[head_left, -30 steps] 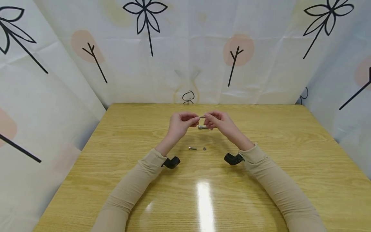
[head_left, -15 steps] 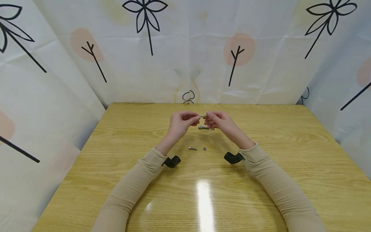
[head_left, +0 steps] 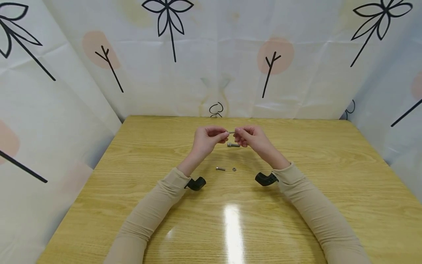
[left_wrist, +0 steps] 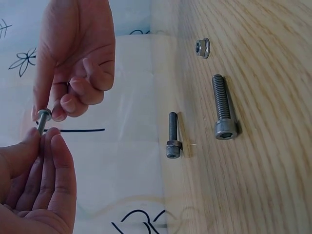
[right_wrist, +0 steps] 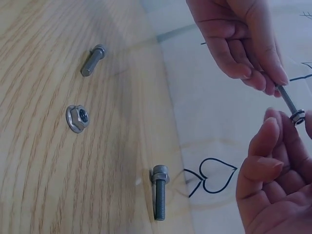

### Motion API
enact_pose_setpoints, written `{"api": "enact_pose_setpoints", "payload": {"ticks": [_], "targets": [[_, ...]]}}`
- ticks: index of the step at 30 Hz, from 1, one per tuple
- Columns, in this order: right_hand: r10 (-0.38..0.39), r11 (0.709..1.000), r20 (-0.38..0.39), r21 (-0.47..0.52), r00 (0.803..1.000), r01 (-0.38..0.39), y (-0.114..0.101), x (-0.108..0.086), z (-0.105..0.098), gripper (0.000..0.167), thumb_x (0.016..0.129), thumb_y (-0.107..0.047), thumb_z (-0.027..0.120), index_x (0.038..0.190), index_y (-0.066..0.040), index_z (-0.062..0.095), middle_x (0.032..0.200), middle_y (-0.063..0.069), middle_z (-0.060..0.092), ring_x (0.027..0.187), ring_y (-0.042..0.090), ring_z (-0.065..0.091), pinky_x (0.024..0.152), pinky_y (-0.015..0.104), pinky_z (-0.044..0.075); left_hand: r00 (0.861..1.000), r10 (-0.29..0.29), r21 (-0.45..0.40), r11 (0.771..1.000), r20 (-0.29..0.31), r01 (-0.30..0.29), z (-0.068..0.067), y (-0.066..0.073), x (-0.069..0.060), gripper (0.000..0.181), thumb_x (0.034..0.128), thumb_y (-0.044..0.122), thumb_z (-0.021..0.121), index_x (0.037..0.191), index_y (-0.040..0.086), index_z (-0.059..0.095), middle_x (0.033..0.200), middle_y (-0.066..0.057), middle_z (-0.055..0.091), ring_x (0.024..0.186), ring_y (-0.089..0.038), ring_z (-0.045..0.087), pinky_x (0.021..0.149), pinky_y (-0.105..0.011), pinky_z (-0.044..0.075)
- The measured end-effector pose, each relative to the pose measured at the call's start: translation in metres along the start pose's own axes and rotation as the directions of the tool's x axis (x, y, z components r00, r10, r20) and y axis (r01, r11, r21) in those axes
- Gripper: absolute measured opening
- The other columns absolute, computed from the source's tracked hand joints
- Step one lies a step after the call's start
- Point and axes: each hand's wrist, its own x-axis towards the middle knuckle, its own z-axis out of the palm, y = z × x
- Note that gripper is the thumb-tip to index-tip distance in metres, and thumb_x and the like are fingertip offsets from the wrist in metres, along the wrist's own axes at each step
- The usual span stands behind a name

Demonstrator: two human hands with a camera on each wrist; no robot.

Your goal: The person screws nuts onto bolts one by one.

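Note:
Above the far part of the table, my left hand (head_left: 208,138) pinches one end of a thin metal bolt (right_wrist: 287,100) between thumb and fingers. A small flange nut (right_wrist: 298,117) sits on the bolt's other end. Thumb and fingers of my right hand (head_left: 253,138) pinch this nut, partly covering it; in the left wrist view the nut's washer-like rim shows by the fingertips. Just below the hands lies a socket-head bolt with a nut against its head (left_wrist: 173,139). Which end of the held bolt is its head is hidden.
Nearer me on the wooden table (head_left: 165,227) lie another socket-head bolt (left_wrist: 223,105) and a loose flange nut (right_wrist: 77,118), side by side. Black wrist devices (head_left: 196,184) hang under both sleeves. A patterned white cloth (head_left: 211,55) stands behind the table and along its sides.
Half a second ago the right fingertips were spread a little off the nut, showing it; now they close over it again. The left hand keeps its hold, and the head view has shifted slightly.

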Motion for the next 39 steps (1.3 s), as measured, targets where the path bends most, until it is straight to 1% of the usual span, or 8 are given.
{"api": "enact_pose_setpoints", "payload": {"ticks": [5,9,12,19,23,29,34,39], "targets": [[-0.002,1.000,0.016,0.021,1.000,0.001,-0.0002,-0.0020,-0.0023,0.035,0.100,-0.030,0.053,0.115,0.002,0.058,0.094,0.010,0.063,0.082,0.025,0.061,0.072,0.034,0.056,1.000,-0.011,0.004,1.000,-0.003,0.011,0.0004,0.0001,0.0006,0.021,0.0861,0.004,0.071,0.100,-0.011,0.069,0.087,-0.019,0.070,0.076,-0.023,0.070,0.072,-0.035,0.061],[-0.051,0.997,0.016,0.053,0.999,0.050,0.0009,-0.0039,-0.0056,0.033,0.096,-0.014,0.061,0.121,0.007,0.055,0.100,0.009,0.066,0.089,0.020,0.065,0.084,0.039,0.056,0.999,-0.031,0.001,1.000,-0.008,0.031,-0.0010,0.0009,0.0005,0.021,0.0856,0.007,0.072,0.100,-0.009,0.070,0.088,-0.020,0.070,0.078,-0.026,0.070,0.073,-0.035,0.061],[-0.072,0.997,0.010,0.041,0.997,0.072,0.0012,-0.0035,-0.0060,0.033,0.095,-0.010,0.062,0.117,0.013,0.056,0.094,0.009,0.068,0.084,0.018,0.065,0.077,0.032,0.058,1.000,-0.027,0.005,1.000,0.002,0.027,-0.0020,0.0017,-0.0003,0.022,0.0855,0.007,0.072,0.100,-0.009,0.070,0.089,-0.022,0.070,0.080,-0.029,0.070,0.074,-0.035,0.061],[-0.017,0.997,0.009,-0.069,1.000,0.017,0.0002,-0.0014,-0.0019,0.030,0.100,-0.022,0.055,0.104,0.007,0.061,0.083,0.016,0.060,0.069,0.022,0.056,0.056,0.025,0.049,1.000,-0.017,0.020,1.000,0.007,0.017,-0.0010,0.0002,-0.0001,0.021,0.0861,0.004,0.071,0.101,-0.011,0.069,0.088,-0.018,0.071,0.077,-0.026,0.070,0.072,-0.035,0.061],[0.006,0.997,0.033,-0.078,0.999,-0.003,-0.0001,-0.0035,-0.0008,0.036,0.102,-0.029,0.049,0.110,0.005,0.058,0.091,0.016,0.060,0.077,0.027,0.059,0.067,0.036,0.055,1.000,-0.017,0.031,0.999,0.007,0.017,-0.0002,-0.0004,0.0002,0.020,0.0864,0.004,0.071,0.100,-0.010,0.070,0.089,-0.016,0.071,0.076,-0.024,0.070,0.072,-0.034,0.061],[-0.046,0.999,0.033,-0.015,0.998,0.047,0.0025,-0.0086,-0.0024,0.033,0.096,-0.014,0.060,0.120,0.008,0.054,0.104,0.021,0.064,0.093,0.037,0.062,0.088,0.058,0.050,1.000,-0.023,0.021,1.000,0.006,0.023,-0.0007,-0.0010,-0.0004,0.017,0.0862,0.003,0.071,0.098,-0.009,0.070,0.088,-0.018,0.071,0.076,-0.026,0.070,0.072,-0.035,0.061],[-0.068,0.992,0.024,-0.103,0.997,0.070,0.0028,-0.0092,-0.0016,0.027,0.097,-0.019,0.059,0.107,0.007,0.062,0.092,0.025,0.063,0.082,0.040,0.060,0.071,0.047,0.056,0.999,-0.026,0.015,1.000,0.034,0.025,-0.0012,-0.0016,-0.0009,0.020,0.0860,0.005,0.071,0.099,-0.010,0.070,0.090,-0.021,0.070,0.078,-0.028,0.070,0.073,-0.035,0.061],[-0.009,0.986,0.019,-0.166,1.000,0.012,-0.0034,-0.0091,0.0026,0.036,0.102,-0.028,0.048,0.094,0.004,0.063,0.080,0.022,0.061,0.065,0.027,0.055,0.052,0.031,0.048,0.999,-0.018,0.025,1.000,0.042,0.017,-0.0002,-0.0039,-0.0017,0.016,0.0863,0.003,0.071,0.097,-0.008,0.071,0.088,-0.017,0.071,0.076,-0.024,0.070,0.073,-0.035,0.061]]}}
